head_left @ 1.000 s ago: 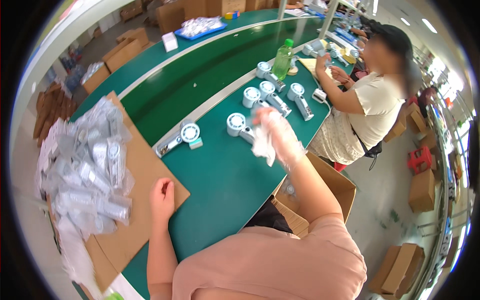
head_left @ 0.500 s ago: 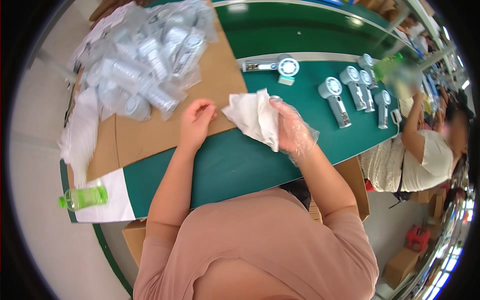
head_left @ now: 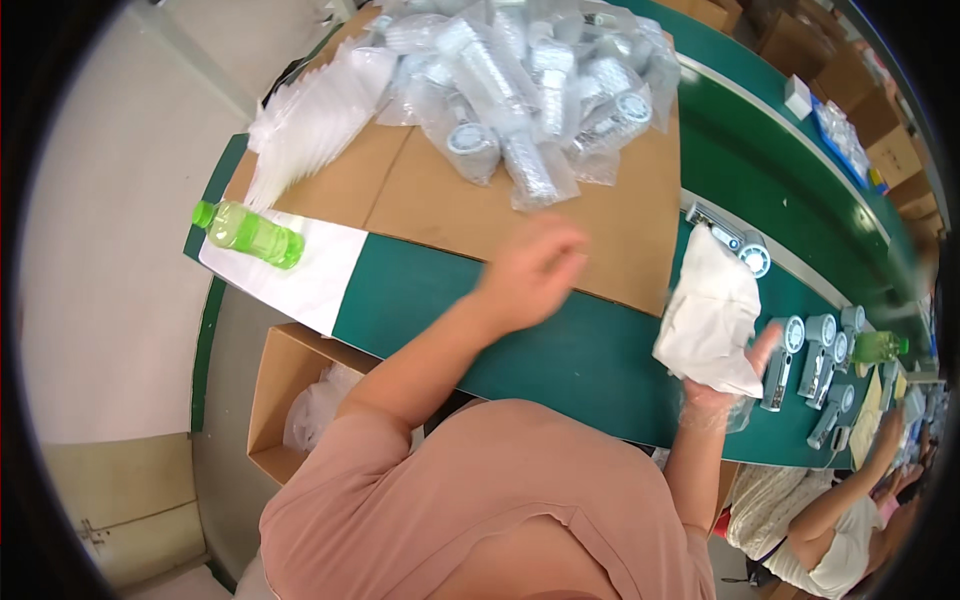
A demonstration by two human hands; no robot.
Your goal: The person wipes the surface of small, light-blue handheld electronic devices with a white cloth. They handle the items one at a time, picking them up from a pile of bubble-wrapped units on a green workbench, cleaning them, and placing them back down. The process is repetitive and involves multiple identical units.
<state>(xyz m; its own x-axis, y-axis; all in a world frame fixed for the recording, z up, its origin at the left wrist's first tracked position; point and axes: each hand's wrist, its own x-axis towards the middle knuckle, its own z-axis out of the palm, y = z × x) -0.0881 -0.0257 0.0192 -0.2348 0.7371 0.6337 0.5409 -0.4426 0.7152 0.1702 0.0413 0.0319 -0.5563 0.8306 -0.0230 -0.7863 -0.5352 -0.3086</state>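
Where the cardboard sheet (head_left: pixel 440 195) is lying: clear plastic bags (head_left: pixel 485 75) are heaping over its far half, several visibly holding pale-blue handheld fans (head_left: pixel 472 150).
Brown box (head_left: pixel 275 385): standing open below the sheet's near left, it is holding crumpled clear plastic (head_left: pixel 325 405).
Green-capped bottle (head_left: pixel 255 235): left of the sheet, resting on white paper (head_left: pixel 315 280), it is holding pale green liquid.
Blue tray (head_left: pixel 844 162): well beyond the sheet's right, it is carrying small packets.
White cloth (head_left: pixel 712 310): beside the sheet's near right corner, it is lying over the right hand (head_left: pixel 708 396), hiding the fingers; the thumb is sticking out apart, so whether they are clamping I cannot tell.
Left hand (head_left: pixel 535 270): blurring above the sheet's near edge, it is curling loosely; whether its fingertips are meeting I cannot tell.
Cut off: the frame's top is cropping the heap; the dark rim, a co-worker (head_left: pixel 840 515) far right of the sheet.
Counts: six loose fans (head_left: pixel 776 383) are lying right of the sheet; bagged ones are overlapping too much to count.
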